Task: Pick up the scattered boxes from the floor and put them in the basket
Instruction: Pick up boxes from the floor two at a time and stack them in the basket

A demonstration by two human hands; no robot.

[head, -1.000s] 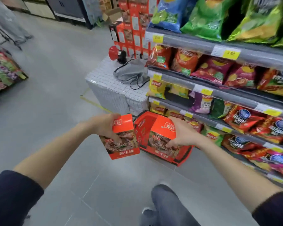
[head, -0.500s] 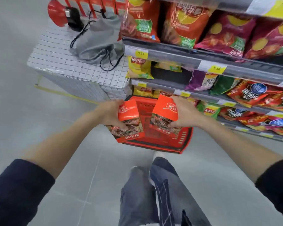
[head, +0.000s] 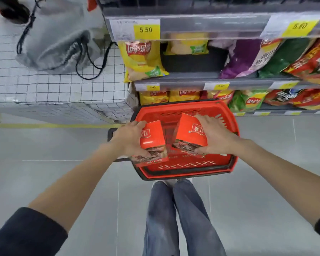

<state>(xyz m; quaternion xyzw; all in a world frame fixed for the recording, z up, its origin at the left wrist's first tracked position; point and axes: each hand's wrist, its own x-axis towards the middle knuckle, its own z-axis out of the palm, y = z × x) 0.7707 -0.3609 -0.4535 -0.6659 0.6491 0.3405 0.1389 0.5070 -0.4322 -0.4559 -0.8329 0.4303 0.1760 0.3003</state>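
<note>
Both boxes now sit over the basket [head: 185, 111]: left hand [head: 127, 138] grips left box [head: 151, 137], right hand [head: 213, 133] grips right box [head: 190, 132], ready to release.

grey tiled floor [head: 63, 182] with a yellow tape line [head: 54, 125] along a white grid-patterned platform [head: 44, 89], where a grey drawstring bag [head: 57, 39] lies. beside it, grey shelves [head: 211, 23] hold crisp bags [head: 142, 60], with yellow price tags [head: 146, 30].

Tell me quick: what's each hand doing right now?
Left hand: grips the left box above the basket.
Right hand: grips the right box.
</note>
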